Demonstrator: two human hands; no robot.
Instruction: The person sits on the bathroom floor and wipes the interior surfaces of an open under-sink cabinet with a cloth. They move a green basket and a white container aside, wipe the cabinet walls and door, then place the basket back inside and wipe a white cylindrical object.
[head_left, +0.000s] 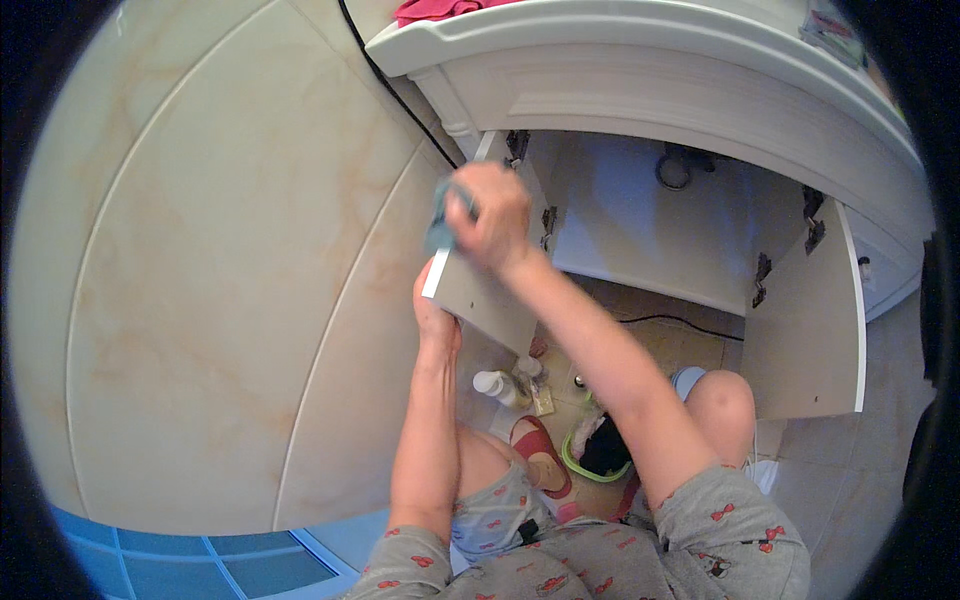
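Observation:
My right hand (491, 214) grips a teal cloth (442, 225), pressed on the top edge of the left cabinet door (487, 296); the hand is slightly blurred. Low on that door's outer side is my left hand (431, 304), its fingers mostly hidden behind the door, so its hold is hard to tell. Both doors of the white vanity cabinet (645, 90) stand swung out, the right door (810, 330) on its dark metal hinges. Inside, a round pipe fitting (673, 172) shows on the cabinet's back part.
A marble-look tiled wall (225, 262) rises close on the left, with a black cable (397, 97) beside the cabinet. On the floor are a white bottle (499, 388), small packets and a green-rimmed bin (596, 472) near my red slippers. A pink cloth (442, 9) lies on the countertop.

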